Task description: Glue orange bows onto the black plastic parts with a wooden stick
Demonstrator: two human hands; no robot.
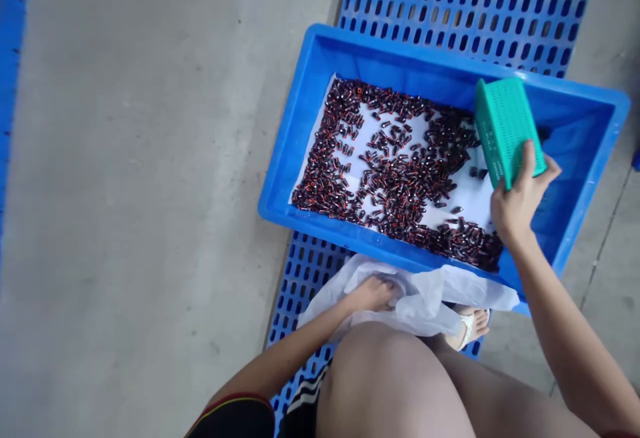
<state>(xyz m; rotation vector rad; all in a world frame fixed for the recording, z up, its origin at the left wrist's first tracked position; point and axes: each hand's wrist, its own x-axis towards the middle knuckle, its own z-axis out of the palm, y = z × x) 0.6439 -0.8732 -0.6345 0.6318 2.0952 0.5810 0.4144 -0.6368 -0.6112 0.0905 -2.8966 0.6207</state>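
- Edges of blue objects (11, 71) run down the far left, cut off by the frame.
- Grey floor (150, 191), lightly marked, spreads between them and the tub.
- Blue tub (285, 128) lies slantwise on a slotted blue pallet (310, 271), which shows above and below it.
- Black sleeve (235, 418) with red and yellow edging covers the upper left arm, at the bottom.
- Left hand (373, 293) is down in a crumpled white sheet (425, 285) just outside the tub's near wall; its fingers are curled, but folds hide the tips, so I cannot tell whether they grip it.
- Small dark parts (400, 185) with orange-red bits lie loose over white lining (477, 201) in the tub, thick at the left and middle, thinner in patches.
- Sandalled foot (470, 328) shows below the sheet.
- Green basket (510, 118), perforated, is held tipped over the tub's right part, beside the heaped parts.
- Right hand (523, 191) has its fingers closed around the basket's near end.
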